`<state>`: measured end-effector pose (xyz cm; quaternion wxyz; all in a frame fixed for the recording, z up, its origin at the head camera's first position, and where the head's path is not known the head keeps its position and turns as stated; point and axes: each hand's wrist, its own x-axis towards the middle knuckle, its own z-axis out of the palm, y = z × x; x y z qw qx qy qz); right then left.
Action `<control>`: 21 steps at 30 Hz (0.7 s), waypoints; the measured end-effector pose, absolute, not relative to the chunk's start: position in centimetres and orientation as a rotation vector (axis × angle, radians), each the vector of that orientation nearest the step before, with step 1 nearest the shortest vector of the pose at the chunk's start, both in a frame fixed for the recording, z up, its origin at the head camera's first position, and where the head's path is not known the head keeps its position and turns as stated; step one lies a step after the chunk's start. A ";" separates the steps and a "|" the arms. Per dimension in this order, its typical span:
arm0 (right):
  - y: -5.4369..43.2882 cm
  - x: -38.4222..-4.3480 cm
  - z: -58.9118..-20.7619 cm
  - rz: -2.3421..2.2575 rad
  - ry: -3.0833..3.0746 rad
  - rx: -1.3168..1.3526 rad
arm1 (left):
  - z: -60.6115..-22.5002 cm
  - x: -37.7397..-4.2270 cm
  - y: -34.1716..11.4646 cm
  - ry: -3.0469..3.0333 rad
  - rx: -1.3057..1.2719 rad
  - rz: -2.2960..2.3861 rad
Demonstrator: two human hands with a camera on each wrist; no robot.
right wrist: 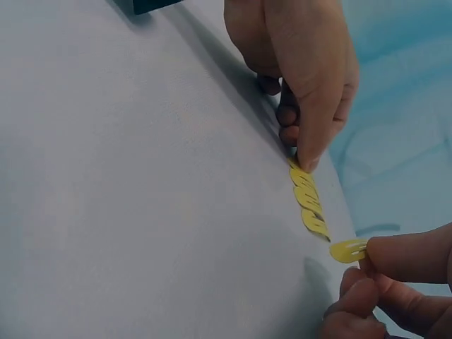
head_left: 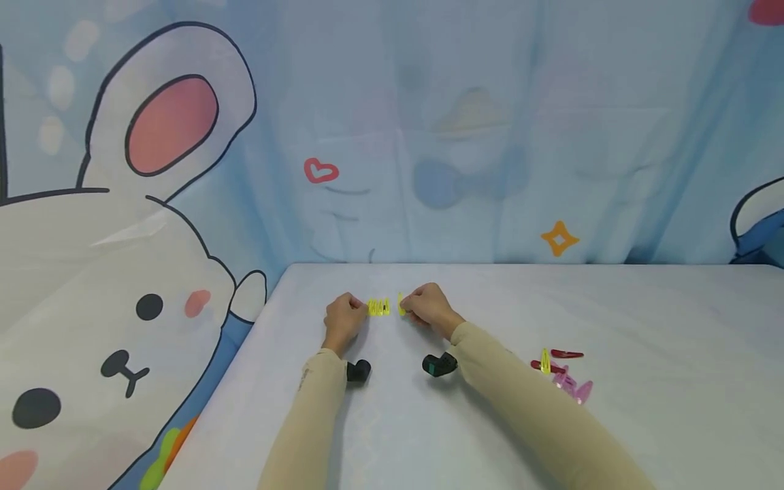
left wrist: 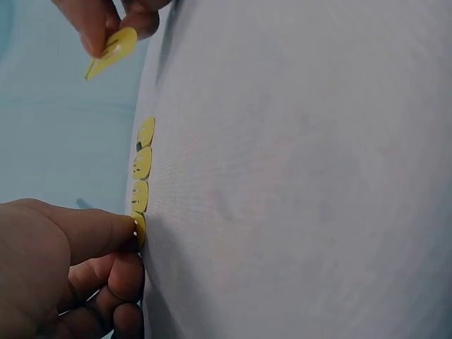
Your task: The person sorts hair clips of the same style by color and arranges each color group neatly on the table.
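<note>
Several yellow snap hair clips (head_left: 378, 307) lie side by side in a short row near the table's far edge. At the left end of that row, my left hand (head_left: 344, 320) pinches the outermost clip (left wrist: 140, 229) between thumb and fingers, partly covering it. My right hand (head_left: 431, 306) holds another yellow hair clip (right wrist: 348, 251) by one end, between thumb and forefinger. This clip is just right of the row, with a small gap between them. The left wrist view shows it tilted, above the row's far end.
On the right of the white table (head_left: 661, 327) lie red hair clips (head_left: 566, 354), one yellow clip (head_left: 545, 361) across a red one, and pink translucent clips (head_left: 572, 386). A printed blue curtain (head_left: 465, 224) hangs behind the far edge. Black devices (head_left: 439, 365) sit at both wrists.
</note>
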<state>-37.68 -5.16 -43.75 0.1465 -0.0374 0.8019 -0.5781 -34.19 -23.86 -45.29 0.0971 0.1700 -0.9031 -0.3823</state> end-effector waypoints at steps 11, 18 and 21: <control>-8.0 -38.9 -44.1 -1.494 2.482 0.050 | -45.3 -33.8 -23.9 -2.671 0.488 -1.132; -8.0 -38.8 -44.2 -1.384 2.590 0.004 | -45.4 -33.9 -24.1 -2.670 0.436 -1.108; -8.0 -38.7 -44.2 -1.382 2.599 0.000 | -45.4 -33.9 -24.2 -2.658 0.399 -1.103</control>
